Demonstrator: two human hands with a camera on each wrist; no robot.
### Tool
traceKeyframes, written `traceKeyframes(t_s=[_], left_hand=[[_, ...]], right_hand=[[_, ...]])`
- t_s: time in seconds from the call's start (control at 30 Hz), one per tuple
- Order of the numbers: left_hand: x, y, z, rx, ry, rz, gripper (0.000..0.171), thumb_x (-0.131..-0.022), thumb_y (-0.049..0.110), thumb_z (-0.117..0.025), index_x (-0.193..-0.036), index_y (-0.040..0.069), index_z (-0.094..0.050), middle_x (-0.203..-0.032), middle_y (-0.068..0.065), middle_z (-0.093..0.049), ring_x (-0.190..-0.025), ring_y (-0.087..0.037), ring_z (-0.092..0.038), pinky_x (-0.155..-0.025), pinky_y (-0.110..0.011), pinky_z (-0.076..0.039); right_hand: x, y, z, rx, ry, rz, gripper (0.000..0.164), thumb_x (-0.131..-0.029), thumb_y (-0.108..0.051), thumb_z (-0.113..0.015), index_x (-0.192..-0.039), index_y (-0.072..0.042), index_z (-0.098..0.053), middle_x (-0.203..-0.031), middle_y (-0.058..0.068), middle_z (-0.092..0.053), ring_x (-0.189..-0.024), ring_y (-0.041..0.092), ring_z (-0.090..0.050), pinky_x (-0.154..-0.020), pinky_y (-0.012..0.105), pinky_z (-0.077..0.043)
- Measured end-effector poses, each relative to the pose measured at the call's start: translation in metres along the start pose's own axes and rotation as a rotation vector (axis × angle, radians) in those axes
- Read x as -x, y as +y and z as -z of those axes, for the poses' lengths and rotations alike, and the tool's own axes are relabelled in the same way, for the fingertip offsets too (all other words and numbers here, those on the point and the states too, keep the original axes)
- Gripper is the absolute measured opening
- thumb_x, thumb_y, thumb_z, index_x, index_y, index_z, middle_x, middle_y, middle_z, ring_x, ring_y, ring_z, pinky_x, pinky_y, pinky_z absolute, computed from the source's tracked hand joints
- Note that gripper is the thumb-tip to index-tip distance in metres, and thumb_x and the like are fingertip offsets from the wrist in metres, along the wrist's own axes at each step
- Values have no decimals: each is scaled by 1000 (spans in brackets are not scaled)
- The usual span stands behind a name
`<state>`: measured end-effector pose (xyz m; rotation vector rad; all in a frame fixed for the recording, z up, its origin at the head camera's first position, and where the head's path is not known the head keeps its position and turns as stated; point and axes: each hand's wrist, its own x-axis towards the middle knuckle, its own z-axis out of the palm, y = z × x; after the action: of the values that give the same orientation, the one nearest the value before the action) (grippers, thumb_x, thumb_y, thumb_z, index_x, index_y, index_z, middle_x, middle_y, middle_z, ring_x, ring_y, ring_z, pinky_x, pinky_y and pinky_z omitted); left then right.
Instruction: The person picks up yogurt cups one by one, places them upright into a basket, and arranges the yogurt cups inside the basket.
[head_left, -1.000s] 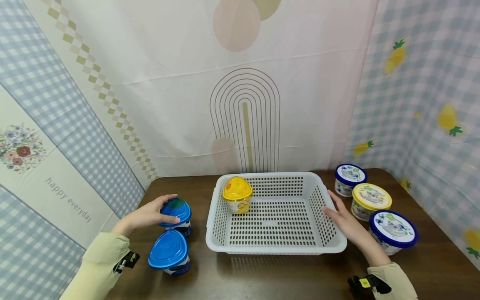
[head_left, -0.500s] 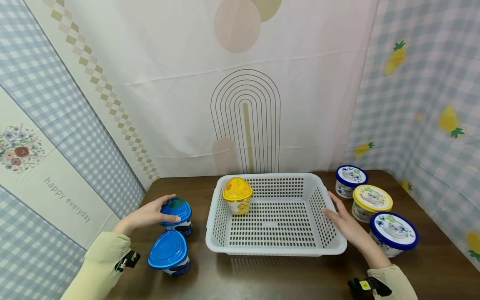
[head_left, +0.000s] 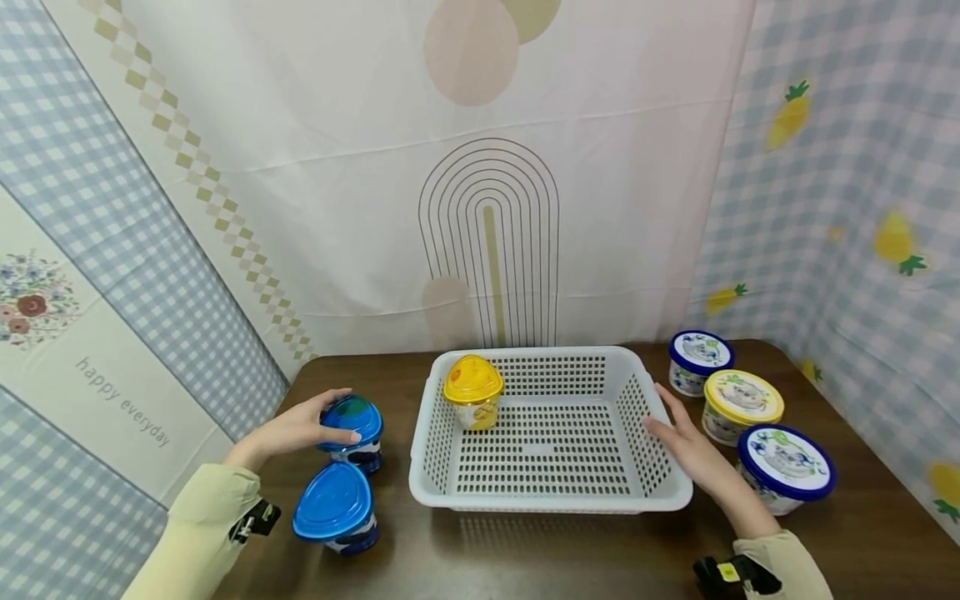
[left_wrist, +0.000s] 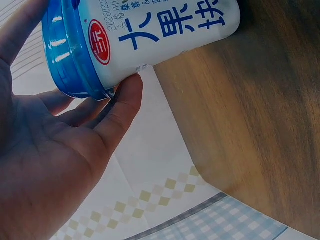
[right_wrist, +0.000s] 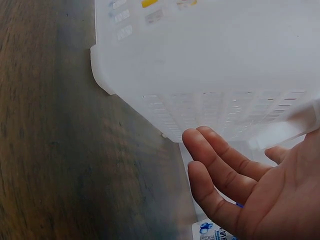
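Note:
My left hand (head_left: 294, 427) holds the farther blue-lidded yogurt cup (head_left: 366, 423) by its lid, thumb on the near side and fingers round the back. In the left wrist view the fingers curl at the edge of the blue lid (left_wrist: 72, 55), and the white cup wall shows printed characters. My right hand (head_left: 688, 446) grips the right end of the white plastic basket (head_left: 547, 502), thumb over the rim and the other fingers along the outer wall. A yellow-lidded cup (head_left: 474, 387) stands inside the basket at its back left.
A second blue-lidded cup (head_left: 334, 504) stands just in front of the held one. Right of the basket are a small blue-rimmed tub (head_left: 701, 354), a yellow-rimmed tub (head_left: 742, 400) and a larger blue-rimmed tub (head_left: 786, 462). A patterned cloth (head_left: 360, 233) hangs behind the brown table (head_left: 480, 558).

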<state>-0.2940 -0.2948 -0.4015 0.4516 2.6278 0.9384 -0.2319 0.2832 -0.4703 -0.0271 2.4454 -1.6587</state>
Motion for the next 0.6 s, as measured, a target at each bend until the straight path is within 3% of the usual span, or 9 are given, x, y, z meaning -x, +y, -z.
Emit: traceKeyframes(t_s=[0.33,0.6], left_hand=[[3,-1,-1,9,10,-10,91,-90,41,-75,-156,0,-28,-152,-34,-35,-135,-50,-40,-102,-61,-43],[0,11,15,35,17,-28,91,-91,40,-74,-157,2,-25,-153,-33,-33,-135,-50,-41,-100,-58,-46]], right_hand=[[-2,1,-1,-15,-21,2,84,-108,-40,-44,-159,-22,19,-150,44,-22,-116,49,-59,-79,52,-58],[-1,0,-2,-33,-34,27,83,-109,-35,-43,-158,-21,22,-149,45,-23,-116,49,-59,-80,51,-58]])
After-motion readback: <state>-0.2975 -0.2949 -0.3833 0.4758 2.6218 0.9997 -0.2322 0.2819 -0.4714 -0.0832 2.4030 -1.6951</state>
